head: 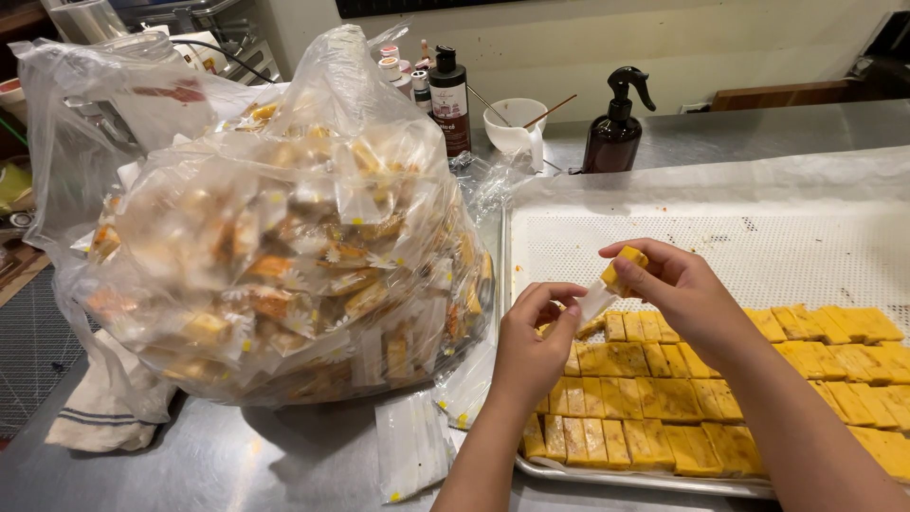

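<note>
Two hands meet above the perforated metal tray (720, 237), and both are mine. My right hand (678, 289) has thumb and fingertips pinched together on one small yellow rectangular soap-like bar (624, 266), held over the tray's near-left part. My left hand (531, 346) is closed on a small clear plastic sleeve (595, 301), fingers curled round its lower end.

The relation that matters is between bar and sleeve. The bar sits just up and to the right of the sleeve's upper end, and the two look to be touching or nearly so; I cannot tell whether the bar's lower end is already inside the mouth. The sleeve's long axis runs from my left fingers up and rightward toward the bar, and the bar seems tilted along roughly the same line. My right hand is the one on the bar; my left is just beside it, on the tray's left edge.

Below both hands, the tray's near half is covered by rows of matching yellow bars (720, 398) lying flat and packed edge to edge, while its far half is bare mesh. Left of the tray stands a large clear plastic bag (284, 228) bulging with wrapped bars, close against the tray's left rim. A flat stack of empty clear sleeves (409, 446) lies on the steel counter by the tray's near-left corner. Beyond the tray stand a dark brown spray bottle (616, 123), a white cup with a stick (517, 123) and a tall dark bottle (449, 100), all well apart from my hands. Nothing stands between bar and sleeve.
</note>
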